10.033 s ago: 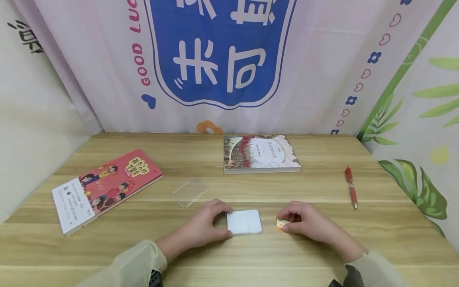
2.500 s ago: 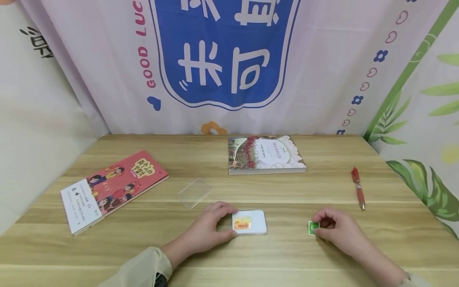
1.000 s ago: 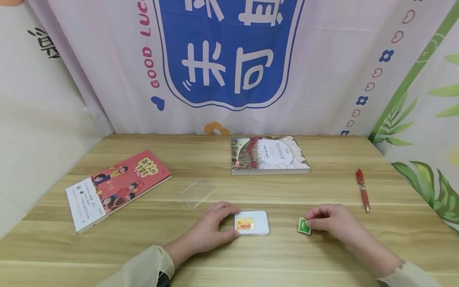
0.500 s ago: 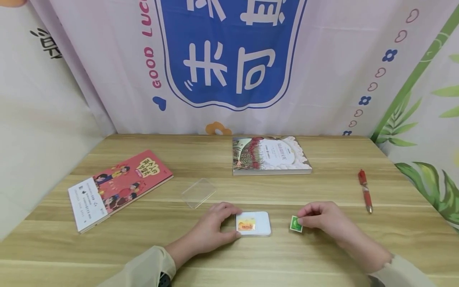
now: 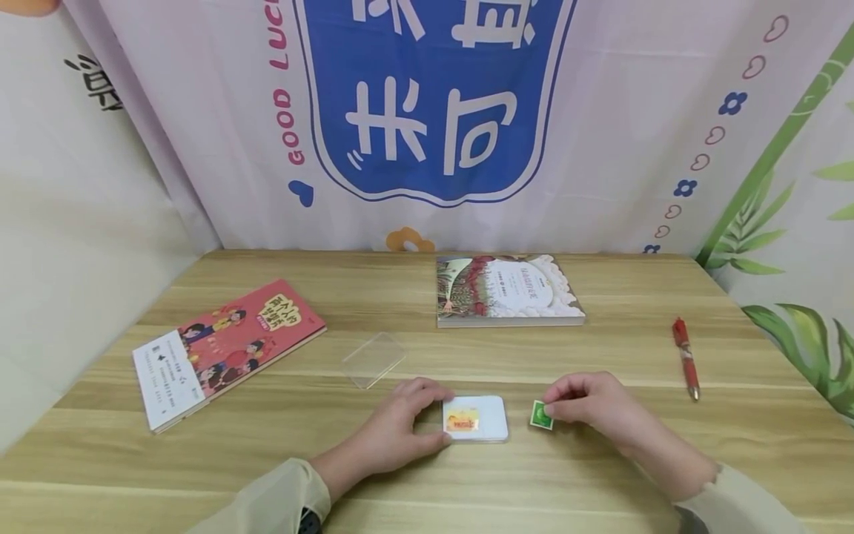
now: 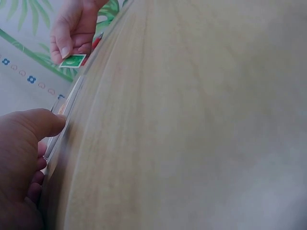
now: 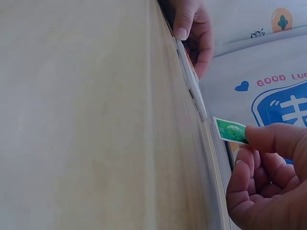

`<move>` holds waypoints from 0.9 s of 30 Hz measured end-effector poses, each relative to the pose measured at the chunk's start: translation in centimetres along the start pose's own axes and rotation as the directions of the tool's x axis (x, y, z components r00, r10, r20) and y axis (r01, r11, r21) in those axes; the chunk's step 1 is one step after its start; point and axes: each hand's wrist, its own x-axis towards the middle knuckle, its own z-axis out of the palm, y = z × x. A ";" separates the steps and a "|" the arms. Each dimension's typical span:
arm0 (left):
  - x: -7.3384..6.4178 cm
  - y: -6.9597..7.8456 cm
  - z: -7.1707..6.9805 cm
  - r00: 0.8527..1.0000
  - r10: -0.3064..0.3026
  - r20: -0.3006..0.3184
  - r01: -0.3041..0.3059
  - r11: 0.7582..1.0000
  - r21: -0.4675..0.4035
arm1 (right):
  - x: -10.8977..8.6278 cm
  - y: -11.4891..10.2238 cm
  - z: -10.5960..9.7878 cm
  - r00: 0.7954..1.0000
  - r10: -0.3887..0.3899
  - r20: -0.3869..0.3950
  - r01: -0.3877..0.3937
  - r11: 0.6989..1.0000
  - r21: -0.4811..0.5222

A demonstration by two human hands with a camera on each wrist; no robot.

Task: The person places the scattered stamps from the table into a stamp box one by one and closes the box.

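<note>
A flat white rounded case (image 5: 494, 417) lies on the table, with a small yellow-orange stamp (image 5: 462, 420) on its left half. My left hand (image 5: 400, 426) grips the case's left end, thumb at the near corner and fingers at the far one. Just right of the case, my right hand (image 5: 594, 408) pinches a small green stamp (image 5: 542, 414) with a white border between thumb and fingertip. In the right wrist view the green stamp (image 7: 230, 131) juts out past the thumb, its face showing. A clear plastic cover (image 5: 373, 360) lies behind the left hand.
A red book (image 5: 293, 326) with a white band lies at the left of the wooden table (image 5: 400, 497). Another book (image 5: 510, 291) is at the back, near the printed curtain (image 5: 600, 148). A red pen (image 5: 686, 360) lies at the right.
Ten seconds ago the right hand held the yellow-orange stamp and the case was bare; that stamp now lies on it. The right hand has since brought the green stamp leftward, close to the case.
</note>
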 end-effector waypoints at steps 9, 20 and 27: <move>-0.1 0.1 0.0 1.000 0.003 0.005 -0.003 1.000 -0.013 | 0.8 -0.7 0.6 0.998 -0.036 0.043 0.036 0.999 0.004; 0.0 0.2 -0.1 1.000 0.006 0.002 -0.006 1.000 0.003 | 1.6 -1.8 1.5 0.996 -0.036 0.080 0.036 0.999 0.004; 0.0 0.3 -0.2 1.000 -0.003 0.008 0.003 1.000 0.004 | 2.1 -2.0 2.3 0.994 -0.049 0.102 0.048 0.999 0.009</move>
